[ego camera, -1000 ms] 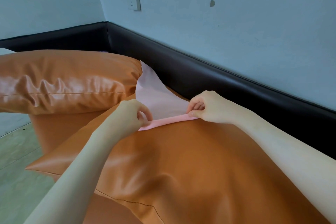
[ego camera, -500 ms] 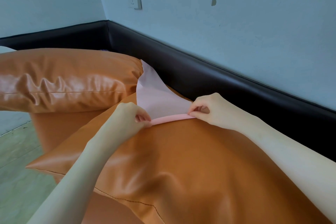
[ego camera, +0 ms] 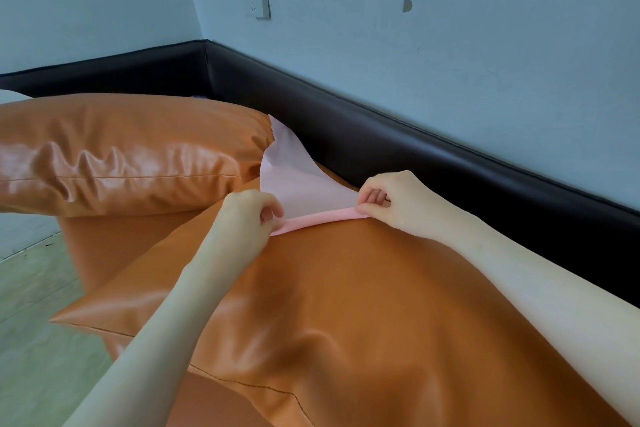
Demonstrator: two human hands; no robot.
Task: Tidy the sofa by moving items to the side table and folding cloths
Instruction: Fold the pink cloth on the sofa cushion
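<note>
A pale pink cloth lies on top of a large orange leather cushion, its far end running down behind the cushion toward the dark sofa back. My left hand pinches the left end of the cloth's near folded edge. My right hand pinches the right end of that same edge. The edge is stretched between both hands as a narrow pink band. The rest of the cloth beyond the cushion is hidden.
A second orange cushion lies to the left, touching the cloth's far corner. The black sofa back runs along the blue wall with a socket. Pale floor shows at the left.
Both hands have kept their pinch on the pink edge. The cloth's near edge has shifted slightly away from me along the cushion top.
</note>
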